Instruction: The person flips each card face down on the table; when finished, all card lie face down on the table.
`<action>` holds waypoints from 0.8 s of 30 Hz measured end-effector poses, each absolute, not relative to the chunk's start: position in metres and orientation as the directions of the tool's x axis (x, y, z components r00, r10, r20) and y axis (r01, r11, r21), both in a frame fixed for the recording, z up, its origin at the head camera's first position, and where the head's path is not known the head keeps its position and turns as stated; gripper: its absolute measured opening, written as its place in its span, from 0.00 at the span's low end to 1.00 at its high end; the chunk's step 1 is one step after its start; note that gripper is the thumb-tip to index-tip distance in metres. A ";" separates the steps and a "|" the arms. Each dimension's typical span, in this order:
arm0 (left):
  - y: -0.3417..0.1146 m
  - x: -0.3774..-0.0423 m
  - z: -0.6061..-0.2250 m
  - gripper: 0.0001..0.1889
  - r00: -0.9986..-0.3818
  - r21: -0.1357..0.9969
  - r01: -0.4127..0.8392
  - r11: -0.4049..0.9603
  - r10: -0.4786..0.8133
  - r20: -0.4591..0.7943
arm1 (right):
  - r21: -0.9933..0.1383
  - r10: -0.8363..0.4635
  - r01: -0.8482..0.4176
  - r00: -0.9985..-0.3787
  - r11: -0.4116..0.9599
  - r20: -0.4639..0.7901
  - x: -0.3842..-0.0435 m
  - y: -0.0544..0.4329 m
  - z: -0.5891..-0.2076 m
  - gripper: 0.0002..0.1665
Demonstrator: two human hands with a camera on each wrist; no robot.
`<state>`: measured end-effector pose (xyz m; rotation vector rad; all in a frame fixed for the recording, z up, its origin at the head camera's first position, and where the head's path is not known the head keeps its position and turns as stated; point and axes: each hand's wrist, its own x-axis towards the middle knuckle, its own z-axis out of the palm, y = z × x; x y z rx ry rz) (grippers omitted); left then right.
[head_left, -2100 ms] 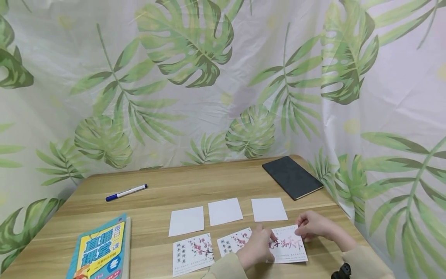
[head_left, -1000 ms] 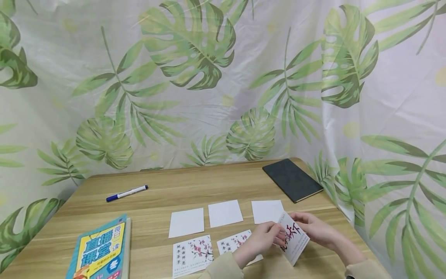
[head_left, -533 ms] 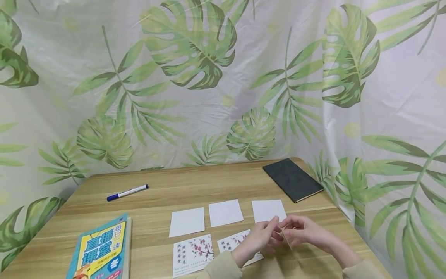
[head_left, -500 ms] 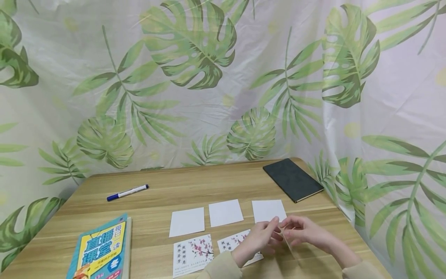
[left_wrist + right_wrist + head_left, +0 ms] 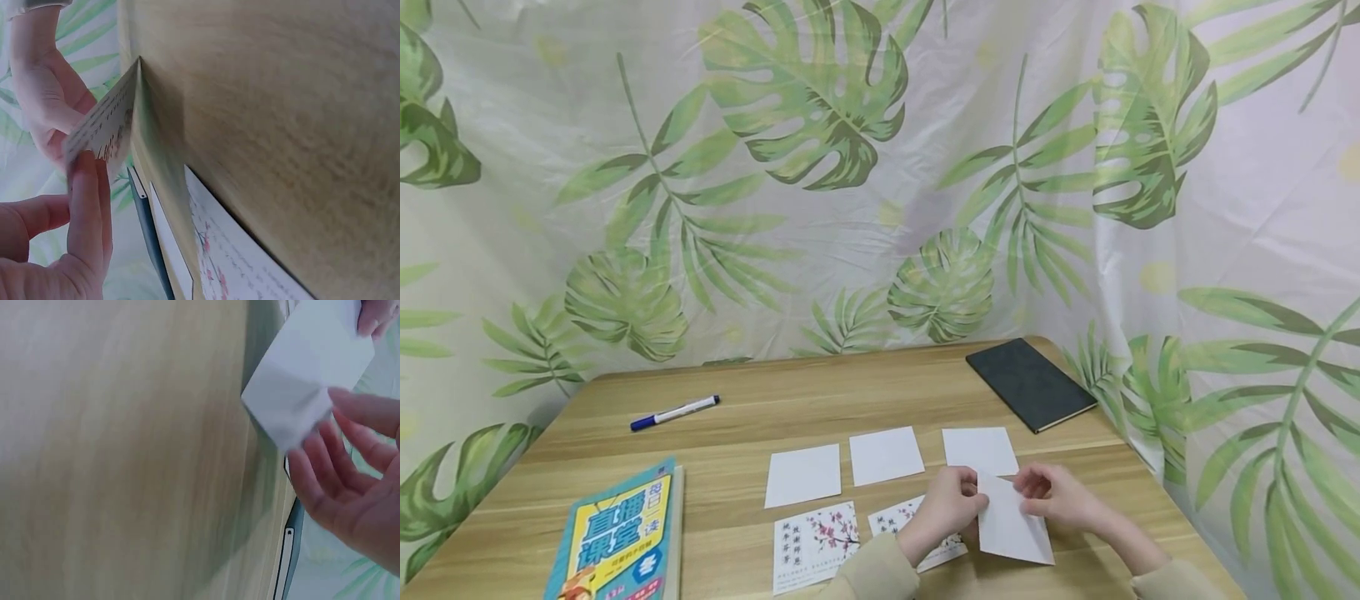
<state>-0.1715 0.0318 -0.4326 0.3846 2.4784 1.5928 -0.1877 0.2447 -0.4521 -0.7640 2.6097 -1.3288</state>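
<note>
Head view, left to right: book (image 5: 617,529) at the near left of the wooden surface (image 5: 775,400), cover up, blue with a yellow panel, bottom cut off by the frame. Pen (image 5: 675,412) lies farther back, blue cap end to the left. Then first white card (image 5: 802,477), flat, with first printed card (image 5: 815,546) just in front of it, blossoms and characters facing up. Second white card (image 5: 886,456) next, flat; second printed card (image 5: 889,520) in front, partly covered by the left hand (image 5: 942,504) and sleeve. Left grip is narrow, pinching the left edge of the held card (image 5: 1013,521) between thumb and fingers. Held card sits between both hands, tilted, plain white side to the head view, printed side showing in the left wrist view; can't tell whether its lower edge touches the surface. Third white card (image 5: 979,450) lies flat behind it, near edge partly hidden. Right hand (image 5: 1060,498) is on the held card's right edge: narrow grip, thumb on the white side, fingers curled at the edge. Black notebook (image 5: 1030,383) at back right, closed. Leaf-print curtain (image 5: 842,208) behind everything.
</note>
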 end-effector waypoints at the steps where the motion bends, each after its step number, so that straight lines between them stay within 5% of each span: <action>1: 0.032 -0.172 -0.434 0.06 -0.950 0.914 0.115 0.388 0.312 -0.013 | -0.767 -0.449 -0.375 -0.884 0.521 0.127 -0.187 0.247 -0.452 0.17; 5: 0.032 -0.175 -0.437 0.05 -0.943 0.933 0.068 0.352 0.327 -0.054 | -0.745 -0.326 -0.293 -0.939 0.599 0.107 -0.187 0.258 -0.450 0.24; 12: 0.033 -0.182 -0.435 0.15 -0.938 0.921 0.065 0.384 0.339 -0.075 | -0.885 -0.364 -0.081 -0.926 0.458 -0.103 -0.191 0.269 -0.445 0.14; 24: 0.039 -0.186 -0.439 0.12 -0.930 0.723 0.235 0.650 0.367 -0.027 | -0.813 -0.304 -0.110 -0.949 0.572 -0.086 -0.195 0.268 -0.459 0.09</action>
